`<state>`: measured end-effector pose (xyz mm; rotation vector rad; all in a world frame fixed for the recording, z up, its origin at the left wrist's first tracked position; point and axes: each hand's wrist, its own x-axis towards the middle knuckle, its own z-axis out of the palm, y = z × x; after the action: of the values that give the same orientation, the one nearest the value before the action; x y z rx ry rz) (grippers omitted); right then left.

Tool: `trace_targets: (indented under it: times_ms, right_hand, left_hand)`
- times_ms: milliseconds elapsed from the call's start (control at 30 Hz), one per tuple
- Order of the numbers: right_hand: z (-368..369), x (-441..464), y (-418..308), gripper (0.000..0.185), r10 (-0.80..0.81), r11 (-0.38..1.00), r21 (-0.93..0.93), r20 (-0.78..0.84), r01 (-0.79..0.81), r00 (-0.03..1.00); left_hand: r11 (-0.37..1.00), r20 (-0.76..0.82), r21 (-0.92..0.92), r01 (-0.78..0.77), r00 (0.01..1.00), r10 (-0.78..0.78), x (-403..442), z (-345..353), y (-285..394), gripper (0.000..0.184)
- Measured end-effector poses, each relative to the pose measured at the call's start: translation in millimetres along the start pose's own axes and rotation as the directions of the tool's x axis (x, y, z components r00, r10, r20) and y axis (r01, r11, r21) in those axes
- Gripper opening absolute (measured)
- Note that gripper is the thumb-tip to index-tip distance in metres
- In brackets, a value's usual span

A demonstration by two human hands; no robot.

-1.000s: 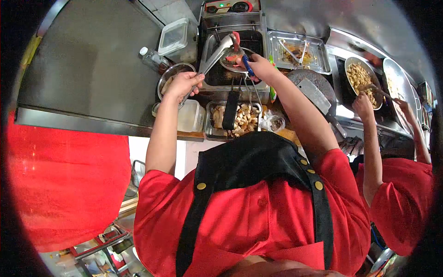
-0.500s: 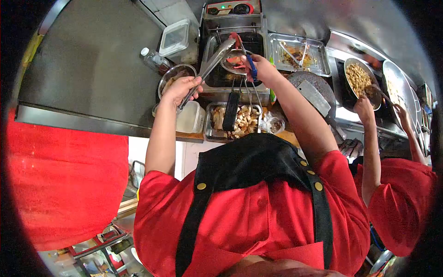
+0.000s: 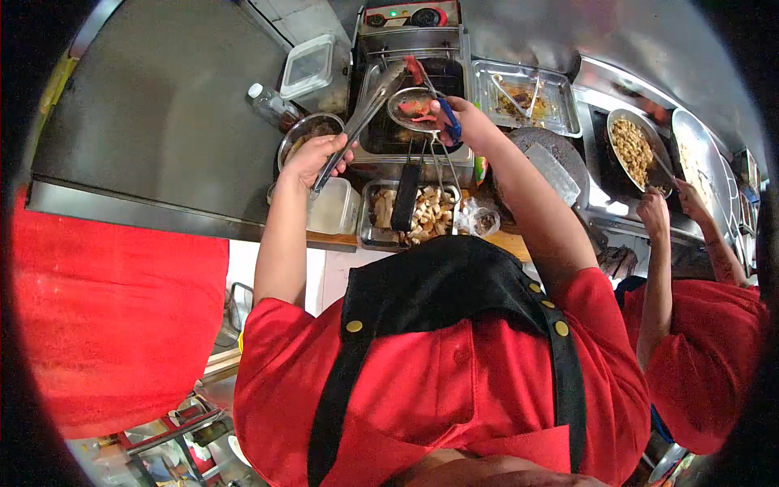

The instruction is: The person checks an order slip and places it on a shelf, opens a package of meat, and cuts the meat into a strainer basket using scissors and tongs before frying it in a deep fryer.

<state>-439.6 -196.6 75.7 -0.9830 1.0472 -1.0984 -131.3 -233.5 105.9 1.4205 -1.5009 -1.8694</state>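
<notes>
My left hand [image 3: 320,157] is closed around long metal tongs [image 3: 367,114], which reach up and right and grip a red piece of food [image 3: 415,70] at the tips. My right hand [image 3: 469,123] is closed on blue-handled scissors [image 3: 451,122], their blades pointing up toward that piece. Under them a round metal strainer [image 3: 397,115] holds red-orange pieces, above the deep fryer [image 3: 369,154]. A black-handled fry basket [image 3: 406,199] has its grip over a metal tray [image 3: 367,235] of pale chopped chunks.
A metal bowl [image 3: 284,150], a bottle [image 3: 274,108] and plastic tubs [image 3: 334,207] stand left. On the right are an oily tray [image 3: 568,122], a cleaver [image 3: 553,172] on a round block and a pan [image 3: 631,146]. A co-worker's hands [image 3: 653,213] hold a utensil in the pan.
The blue scissor handle has shifted slightly down and right with my right hand. My tongs have moved slightly. The co-worker's hands have shifted by the pan.
</notes>
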Motion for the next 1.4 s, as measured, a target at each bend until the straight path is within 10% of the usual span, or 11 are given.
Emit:
trace_targets:
  times_ms: [567, 800, 900, 1100, 1200, 1400]
  right_hand:
    - [4, 3, 8, 0.054, 0.076, 0.992, 0.103, 0.010, -0.076, 0.997]
    - [-21, -13, -3, 0.047, 0.094, 0.972, -0.187, -0.244, -0.142, 0.965]
    - [-30, -30, -20, 0.048, 0.021, 0.929, -0.355, -0.238, -0.107, 0.971]
    - [-36, -50, -40, 0.061, -0.283, 0.451, -0.888, -0.239, -0.091, 0.929]
    - [-33, -68, -62, 0.062, -0.084, 0.579, -0.792, -0.292, -0.192, 0.953]
    - [-67, -89, -45, 0.056, -0.228, 0.690, -0.716, -0.359, -0.110, 0.905]
  left_hand:
    - [0.995, -0.032, -0.096, -0.031, 0.999, 0.028, 15, -8, -11, 0.027]
    - [0.943, -0.259, 0.331, 0.044, 0.965, 0.046, 9, 4, 2, 0.025]
    - [0.525, -0.294, 0.844, 0.107, 0.912, 0.285, 2, 12, 19, 0.036]
    - [0.118, -0.115, 0.990, 0.080, 0.939, 0.325, 30, 54, 46, 0.032]
    - [-0.009, -0.121, 0.991, 0.130, 0.942, 0.312, 58, 73, 48, 0.030]
    - [-0.035, -0.144, 0.984, 0.174, 0.896, 0.420, 79, 79, 63, 0.022]
